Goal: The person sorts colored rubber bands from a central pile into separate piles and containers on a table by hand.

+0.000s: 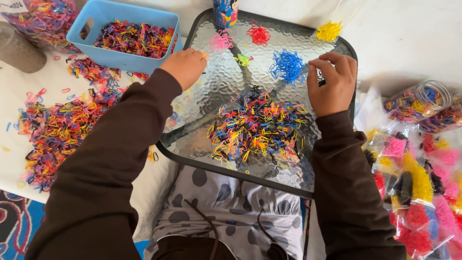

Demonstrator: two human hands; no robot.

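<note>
One mixed heap of small rubber bands [257,127] lies at the middle of the glass table [211,96]. Five sorted clusters sit toward its far edge: pink [221,40], red [259,34], yellow [329,31], blue [288,65] and a small green one [244,59]. The left hand [185,65] is curled closed, pinching an orange band at the left edge. The right hand [334,82] pinches black bands near the right edge. One blue basket [103,19] of bands stands just left of the table, beside a loose spill [57,130]; two jars [423,103] and bagged bands [418,188] lie right.

Home craft corner, bedsheet [14,96], patterned rug [12,216], bagged elastics [418,192]
</note>
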